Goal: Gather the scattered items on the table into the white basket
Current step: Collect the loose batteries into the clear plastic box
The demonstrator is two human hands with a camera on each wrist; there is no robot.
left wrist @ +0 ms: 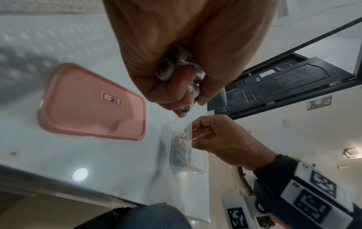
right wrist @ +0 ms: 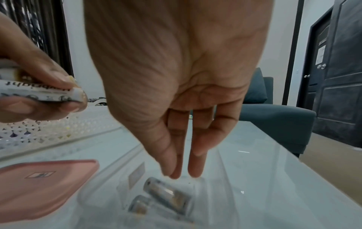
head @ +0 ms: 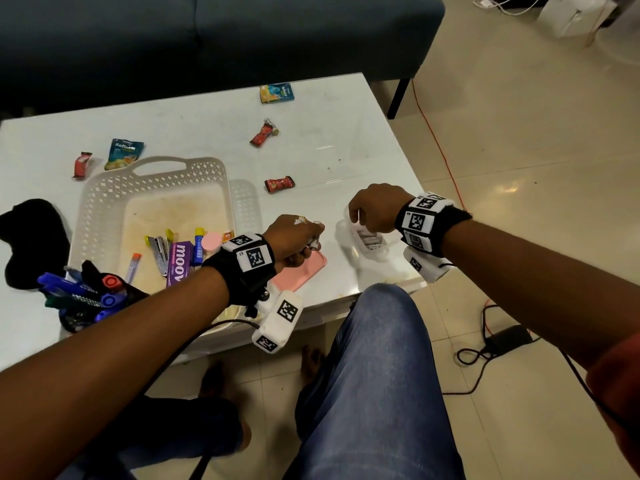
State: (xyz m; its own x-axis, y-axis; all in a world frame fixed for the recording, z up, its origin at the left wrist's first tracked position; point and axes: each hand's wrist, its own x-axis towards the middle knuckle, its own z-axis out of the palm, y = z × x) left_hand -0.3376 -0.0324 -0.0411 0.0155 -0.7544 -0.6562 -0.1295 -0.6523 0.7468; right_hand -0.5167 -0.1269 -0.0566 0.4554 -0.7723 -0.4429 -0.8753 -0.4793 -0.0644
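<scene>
In the head view the white basket sits at centre left on the table, holding a purple box. Red sweets and sachets lie scattered beyond it, and a pen holder stands at lower left. The left hand hovers over a pink lid.

In the left wrist view, that hand's curled fingers grip white batteries.

In the right wrist view, the right hand points down, its fingertips reaching into a clear container beside two batteries lying inside; they look relaxed and hold nothing.
</scene>
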